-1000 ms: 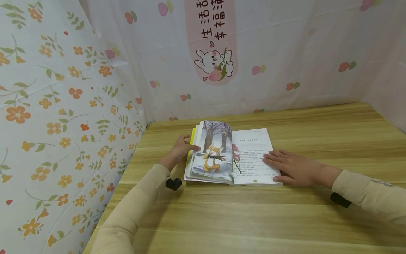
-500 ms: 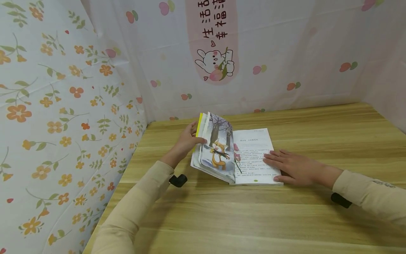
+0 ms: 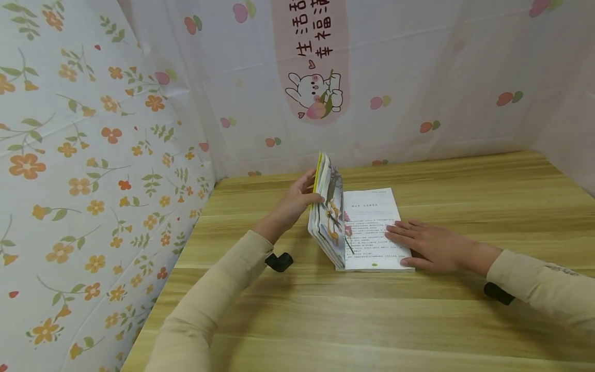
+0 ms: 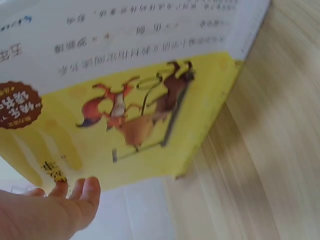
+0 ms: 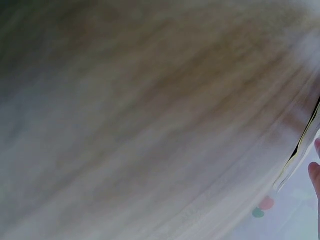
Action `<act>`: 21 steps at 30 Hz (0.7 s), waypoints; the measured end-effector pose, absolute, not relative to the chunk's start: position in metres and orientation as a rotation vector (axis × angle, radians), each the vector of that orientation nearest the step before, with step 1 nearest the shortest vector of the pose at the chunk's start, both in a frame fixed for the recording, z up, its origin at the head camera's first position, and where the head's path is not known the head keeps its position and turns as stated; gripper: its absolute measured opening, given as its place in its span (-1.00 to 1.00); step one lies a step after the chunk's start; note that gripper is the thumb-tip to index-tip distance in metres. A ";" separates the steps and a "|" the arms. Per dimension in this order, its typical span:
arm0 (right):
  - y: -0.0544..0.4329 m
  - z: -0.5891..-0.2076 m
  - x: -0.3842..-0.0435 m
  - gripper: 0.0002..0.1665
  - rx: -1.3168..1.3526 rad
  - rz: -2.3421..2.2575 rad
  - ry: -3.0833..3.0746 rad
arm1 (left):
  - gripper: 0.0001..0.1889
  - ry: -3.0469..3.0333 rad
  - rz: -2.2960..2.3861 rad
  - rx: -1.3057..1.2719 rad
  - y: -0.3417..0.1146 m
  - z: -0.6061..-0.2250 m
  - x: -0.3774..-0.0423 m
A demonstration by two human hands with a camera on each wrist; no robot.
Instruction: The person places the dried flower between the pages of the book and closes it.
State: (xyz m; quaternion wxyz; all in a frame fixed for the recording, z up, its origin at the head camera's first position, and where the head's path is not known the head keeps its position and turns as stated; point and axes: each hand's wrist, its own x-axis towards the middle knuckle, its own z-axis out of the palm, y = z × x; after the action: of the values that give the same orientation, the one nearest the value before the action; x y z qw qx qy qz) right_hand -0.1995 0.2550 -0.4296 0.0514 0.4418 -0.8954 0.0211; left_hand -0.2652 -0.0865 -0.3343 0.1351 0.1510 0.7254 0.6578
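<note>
An open book (image 3: 372,227) lies on the wooden table, its right-hand page of print flat. The left part, with the front cover (image 4: 150,120) and a picture page of a fox in snow, stands steeply raised. My left hand (image 3: 294,204) grips the outer edge of this raised part, thumb on the page side and fingers behind the yellow cover. Fingertips (image 4: 90,187) show against the cover in the left wrist view. My right hand (image 3: 427,245) rests with straight fingers on the right page's outer edge. In the right wrist view only its fingertips (image 5: 314,172) show, at the right border.
The wooden table (image 3: 372,320) runs back to a curtain (image 3: 400,62) printed with hearts and a rabbit. A flowered cloth (image 3: 83,181) hangs along the left side. A black wrist device (image 3: 279,262) sits under the left sleeve, another (image 3: 498,293) under the right.
My left hand has lifted the book's left part from nearly flat to nearly upright, moving right and up in the head view. My right hand has stayed in place on the right page.
</note>
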 end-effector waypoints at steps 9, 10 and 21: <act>0.254 -0.427 -0.199 -0.19 1.346 0.063 -2.718 | -0.10 2.166 1.808 0.460 -0.049 -0.329 -0.256; 0.254 -0.427 -0.199 -0.19 1.348 0.058 -2.713 | -0.09 2.183 1.795 0.457 -0.044 -0.330 -0.255; 0.256 -0.429 -0.201 -0.21 1.372 0.065 -2.681 | -0.14 2.424 1.663 0.424 0.003 -0.340 -0.242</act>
State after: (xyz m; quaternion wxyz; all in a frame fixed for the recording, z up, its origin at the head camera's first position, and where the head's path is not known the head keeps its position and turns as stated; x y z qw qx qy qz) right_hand -0.2010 0.2555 -0.4292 0.0646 0.4544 -0.8882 0.0216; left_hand -0.2422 0.0028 -0.3400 0.0857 0.1424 0.8132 0.5578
